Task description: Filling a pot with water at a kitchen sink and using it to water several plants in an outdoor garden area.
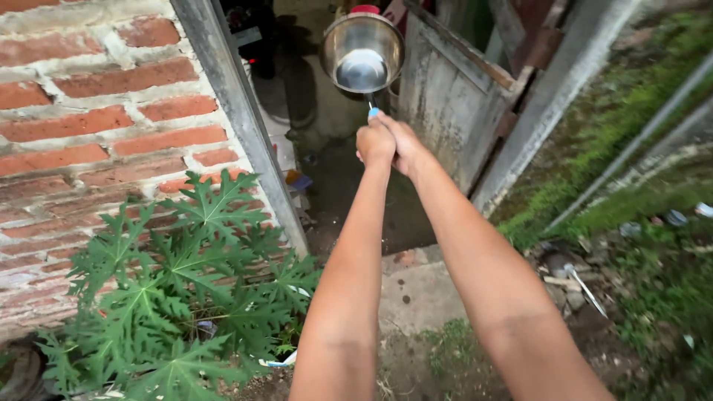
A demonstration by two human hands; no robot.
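I hold a shiny steel saucepan (362, 53) out in front of me by its thin handle with a light blue tip. My left hand (375, 143) and my right hand (403, 145) are clasped together around that handle, arms stretched forward. The pan's open mouth faces me and its inside looks bare. It hangs in front of an open doorway (319, 119), next to a weathered grey door (453, 96) that swings outward.
A red brick wall (96, 111) with a grey door post stands on the left. A leafy green papaya plant (186, 289) grows at its foot. A concrete step (416, 289) lies below the doorway. Mossy ground and litter are on the right.
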